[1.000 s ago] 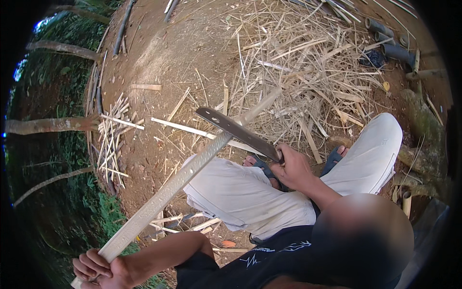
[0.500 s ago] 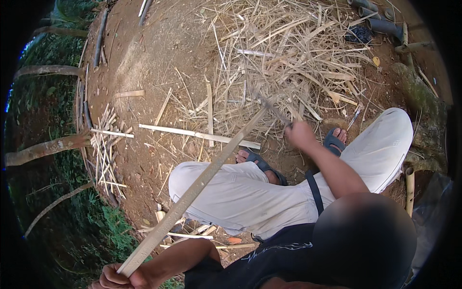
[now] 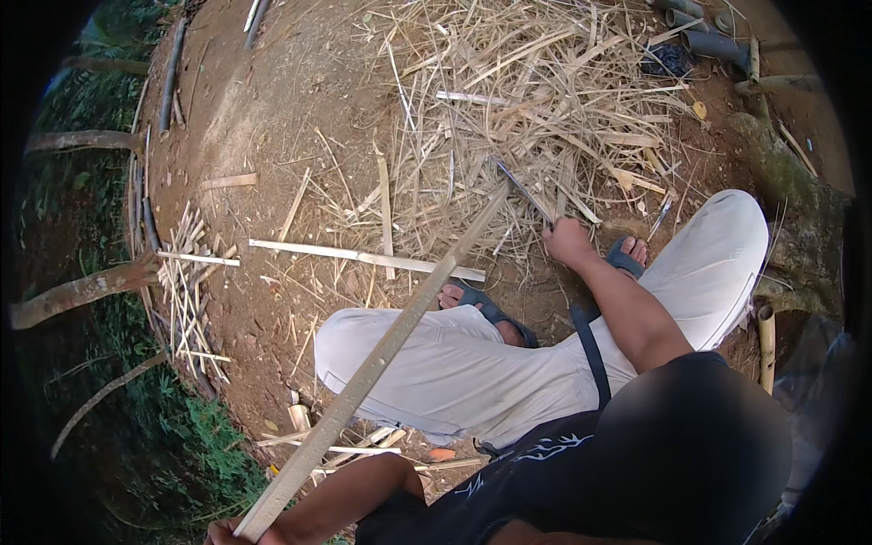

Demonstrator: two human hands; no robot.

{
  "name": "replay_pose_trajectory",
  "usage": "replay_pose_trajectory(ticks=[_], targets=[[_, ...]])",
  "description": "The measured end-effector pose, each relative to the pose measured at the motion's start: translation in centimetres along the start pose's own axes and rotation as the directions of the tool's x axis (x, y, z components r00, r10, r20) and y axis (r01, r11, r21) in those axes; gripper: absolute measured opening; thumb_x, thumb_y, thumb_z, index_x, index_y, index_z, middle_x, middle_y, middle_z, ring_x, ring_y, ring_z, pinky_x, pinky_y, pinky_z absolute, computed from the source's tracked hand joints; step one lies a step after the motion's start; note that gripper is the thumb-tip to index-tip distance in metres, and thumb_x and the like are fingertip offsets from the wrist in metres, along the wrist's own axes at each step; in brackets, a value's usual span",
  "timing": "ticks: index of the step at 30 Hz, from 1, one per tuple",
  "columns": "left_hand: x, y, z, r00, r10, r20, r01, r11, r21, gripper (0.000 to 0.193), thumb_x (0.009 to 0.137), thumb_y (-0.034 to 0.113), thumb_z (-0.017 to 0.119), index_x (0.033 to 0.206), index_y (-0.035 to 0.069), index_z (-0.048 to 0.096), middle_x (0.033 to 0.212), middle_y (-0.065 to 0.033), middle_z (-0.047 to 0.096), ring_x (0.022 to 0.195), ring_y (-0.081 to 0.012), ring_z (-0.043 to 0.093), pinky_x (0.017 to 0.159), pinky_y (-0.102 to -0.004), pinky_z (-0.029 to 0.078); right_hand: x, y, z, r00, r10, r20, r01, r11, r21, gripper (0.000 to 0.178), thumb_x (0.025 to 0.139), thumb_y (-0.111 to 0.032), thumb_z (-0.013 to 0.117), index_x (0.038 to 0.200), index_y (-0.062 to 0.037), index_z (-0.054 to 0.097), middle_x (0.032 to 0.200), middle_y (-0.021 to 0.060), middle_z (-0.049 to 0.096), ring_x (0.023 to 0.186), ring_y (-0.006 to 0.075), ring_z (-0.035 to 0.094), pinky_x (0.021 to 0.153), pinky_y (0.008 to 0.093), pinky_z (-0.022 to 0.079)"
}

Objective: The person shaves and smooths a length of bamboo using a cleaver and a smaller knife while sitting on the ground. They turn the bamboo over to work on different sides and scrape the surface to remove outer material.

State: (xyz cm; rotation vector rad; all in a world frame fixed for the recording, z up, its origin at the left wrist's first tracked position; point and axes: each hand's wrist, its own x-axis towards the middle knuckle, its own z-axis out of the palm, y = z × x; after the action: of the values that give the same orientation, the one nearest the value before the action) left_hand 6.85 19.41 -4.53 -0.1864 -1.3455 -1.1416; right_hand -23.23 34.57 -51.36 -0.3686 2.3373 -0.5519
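A long pale bamboo strip (image 3: 363,377) runs slantwise across my left thigh, from the lower left up toward the middle. Its near end is gripped by my left hand (image 3: 241,534), partly cut off by the lower edge of the head view. My right hand (image 3: 567,242) is closed round the handle of a knife (image 3: 525,193); most of the handle is hidden in the fist. The narrow blade points up and left, its edge beside the far end of the strip. At this size I cannot tell whether blade and strip touch.
A heap of bamboo shavings (image 3: 545,109) spreads beyond the knife. Another split strip (image 3: 363,257) lies on the dirt before my left knee. A pile of thin sticks (image 3: 193,291) sits at left beside tree trunks (image 3: 82,289). Bamboo tubes (image 3: 713,45) stand far right.
The knife blade, blurred before, now shows sharply at the strip's far end. My left hand has shifted slightly down and right with the strip. The whole view has moved a little.
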Motion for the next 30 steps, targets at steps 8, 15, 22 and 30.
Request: replay_pose_trajectory(ticks=[8, 15, 22, 30], targets=[[0.8, 0.6, -2.5, 0.947, 0.025, -0.32, 0.037, 0.982, 0.185, 0.039, 0.098, 0.04, 0.041, 0.079, 0.007, 0.046, 0.061, -0.0001, 0.036, 0.04, -0.0113, 0.026, 0.038, -0.0256, 0.025, 1.0, 1.3, 0.4, 0.999, 0.027, 0.017, -0.026, 0.999, -0.047, 0.037, 0.087, -0.029, 0.06, 0.103, 0.004, 0.067, 0.098, 0.0292, 0.066, 0.094, 0.0431, 0.066, 0.086, 0.0492, 0.052], [0.6, 1.9, -5.6, 0.934, 0.187, -0.303, -0.119, 0.966, 0.23, 0.033, 0.1, 0.029, 0.038, 0.085, 0.0, 0.041, 0.073, -0.0106, 0.04, 0.059, -0.0202, 0.036, 0.053, -0.0353, 0.033, -2.7, -1.8, 1.7, 0.988, -0.123, -0.088, 0.136, 0.977, 0.162, 0.031, 0.082, -0.024, 0.063, 0.089, 0.0055, 0.066, 0.078, 0.0274, 0.066, 0.077, 0.043, 0.066, 0.073, 0.0489, 0.053], [1.8, 1.6, -4.8, 0.967, 0.026, -0.254, 0.022, 0.982, 0.185, 0.026, 0.102, 0.024, 0.048, 0.087, 0.003, 0.045, 0.065, -0.0015, 0.033, 0.055, -0.0137, 0.032, 0.053, -0.0286, 0.03, -7.6, -4.4, -0.7, 0.907, -0.41, -0.098, 0.421, 0.894, 0.154, 0.03, 0.082, -0.024, 0.063, 0.09, 0.0049, 0.066, 0.078, 0.0249, 0.067, 0.075, 0.0426, 0.066, 0.073, 0.0489, 0.053], [2.2, 1.3, -5.6, 0.971, 0.037, -0.236, 0.04, 0.949, 0.312, 0.024, 0.104, 0.024, 0.045, 0.092, 0.004, 0.042, 0.066, -0.0014, 0.031, 0.058, -0.0146, 0.03, 0.054, -0.0296, 0.031, -2.9, -2.0, 0.3, 0.983, -0.177, 0.043, 0.17, 0.977, 0.132, 0.033, 0.083, -0.028, 0.065, 0.094, 0.0038, 0.066, 0.089, 0.0256, 0.068, 0.083, 0.0396, 0.069, 0.077, 0.0476, 0.055]])
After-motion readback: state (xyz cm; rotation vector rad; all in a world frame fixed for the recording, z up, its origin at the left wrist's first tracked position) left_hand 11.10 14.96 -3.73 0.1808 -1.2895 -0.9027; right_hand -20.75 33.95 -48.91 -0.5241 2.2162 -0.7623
